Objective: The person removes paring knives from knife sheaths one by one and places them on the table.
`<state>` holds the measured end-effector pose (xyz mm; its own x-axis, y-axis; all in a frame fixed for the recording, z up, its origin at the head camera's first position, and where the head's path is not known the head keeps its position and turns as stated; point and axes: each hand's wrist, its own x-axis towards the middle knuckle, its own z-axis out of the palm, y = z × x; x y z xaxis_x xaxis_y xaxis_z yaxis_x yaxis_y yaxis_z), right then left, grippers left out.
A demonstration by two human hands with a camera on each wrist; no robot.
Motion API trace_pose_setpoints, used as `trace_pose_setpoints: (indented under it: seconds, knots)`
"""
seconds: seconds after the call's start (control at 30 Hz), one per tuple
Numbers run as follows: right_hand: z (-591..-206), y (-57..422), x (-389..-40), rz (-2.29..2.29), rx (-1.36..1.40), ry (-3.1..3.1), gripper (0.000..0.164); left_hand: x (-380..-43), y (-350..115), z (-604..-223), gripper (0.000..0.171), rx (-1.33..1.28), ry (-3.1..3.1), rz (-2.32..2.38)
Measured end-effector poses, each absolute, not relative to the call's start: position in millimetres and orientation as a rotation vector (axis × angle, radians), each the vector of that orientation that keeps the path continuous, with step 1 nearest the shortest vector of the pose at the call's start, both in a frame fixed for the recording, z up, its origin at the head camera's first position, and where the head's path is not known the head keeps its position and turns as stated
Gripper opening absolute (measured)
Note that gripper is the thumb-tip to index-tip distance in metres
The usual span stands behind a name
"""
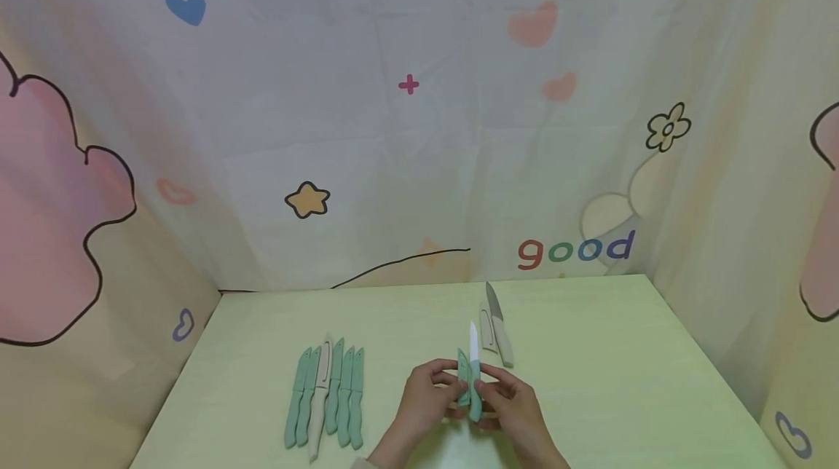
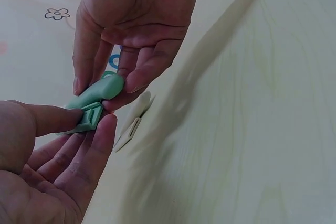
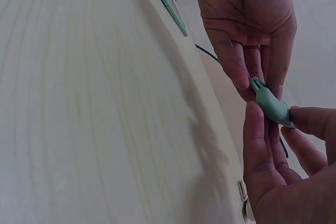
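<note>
My left hand point(image 1: 429, 396) pinches a green knife sheath point(image 1: 463, 378) between thumb and fingers. Close beside it, my right hand point(image 1: 514, 403) grips the green handle of a small knife point(image 1: 475, 389), its bare blade pointing away from me. Sheath and knife stand side by side, both raised above the table. In the left wrist view the open end of the sheath point(image 2: 90, 119) faces the camera, next to the rounded handle end point(image 2: 107, 87). The right wrist view shows the knife handle point(image 3: 272, 106) between the fingers, with much of the sheath hidden.
Several sheathed green knives point(image 1: 356, 396) lie in a row at the left, with a longer white sheathed knife point(image 1: 319, 411) among them. Beyond my hands lie a larger unsheathed knife point(image 1: 499, 330) and its white sheath point(image 1: 488, 327). A printed curtain point(image 1: 367, 127) hangs behind the pale table point(image 1: 623, 381).
</note>
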<state>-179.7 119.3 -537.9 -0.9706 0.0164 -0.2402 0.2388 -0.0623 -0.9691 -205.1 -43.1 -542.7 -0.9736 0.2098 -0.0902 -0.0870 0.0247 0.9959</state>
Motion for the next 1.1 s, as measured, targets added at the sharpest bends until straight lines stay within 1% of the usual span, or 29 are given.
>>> trace_pose_setpoints:
  seconds: [0.43, 0.73, 0.9, 1.0, 1.1]
  knots:
    - [-539.9, 118.3, -187.3, -2.182, 0.285, 2.043, 0.042, -203.9, -39.6, -545.9, 0.042, 0.082, 2.083, 2.063]
    - [-543.5, 116.8, -192.4, -2.191, 0.252, 2.080, 0.042, -204.6, -38.6, -549.1, 0.045, 0.067, 2.103, 2.076]
    - [-544.8, 116.2, -195.0, -2.173, 0.224, 2.081, 0.051, -207.4, -39.9, -550.1, 0.049, 0.050, 2.096, 2.076]
    - [-545.6, 115.7, -197.0, -2.181, 0.188, 2.061, 0.059, -210.2, -40.8, -550.9, 0.050, 0.056, 2.108, 2.073]
    - [-546.5, 115.1, -199.6, -2.188, 0.169, 2.051, 0.064, -213.6, -40.8, -551.6, 0.049, 0.066, 2.128, 2.058]
